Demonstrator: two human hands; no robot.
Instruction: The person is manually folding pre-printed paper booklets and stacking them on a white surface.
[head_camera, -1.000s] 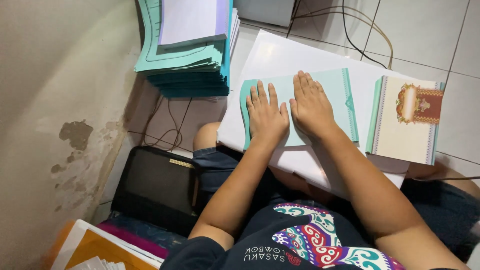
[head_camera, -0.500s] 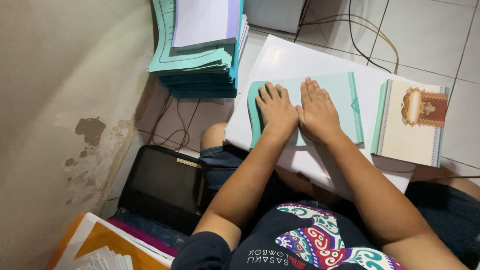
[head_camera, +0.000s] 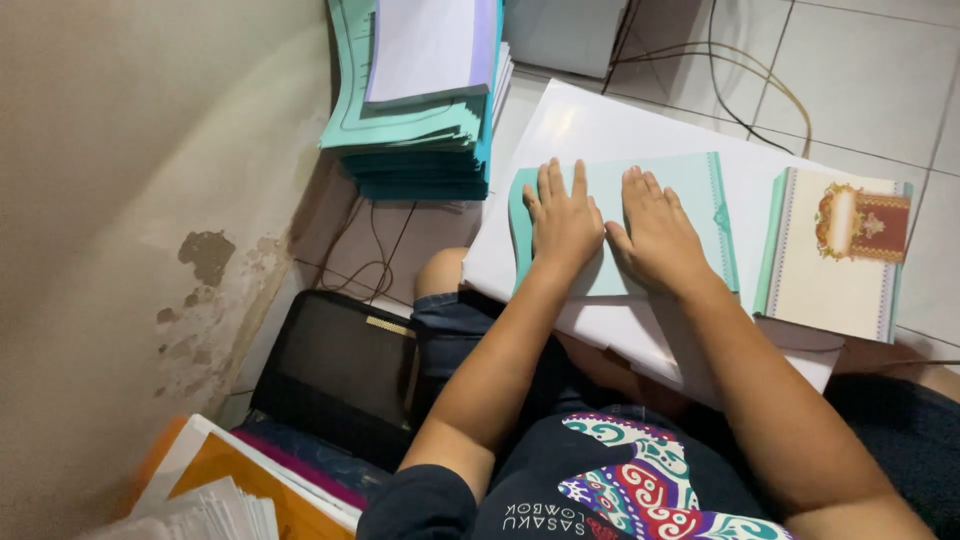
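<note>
We've got both palms flat, fingers spread, gripping nothing: left hand (head_camera: 563, 222) and right hand (head_camera: 657, 235) pressing the teal card (head_camera: 700, 190) onto the white board (head_camera: 620, 125) on our lap, probably to flatten it. Teal stack (head_camera: 420, 150) at 11 o'clock, decorated card (head_camera: 835, 260) at 3.

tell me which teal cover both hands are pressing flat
The single teal cover lying on the white board, under the left hand and right hand. The other teal covers sit piled in the stack by the wall, untouched.
</note>
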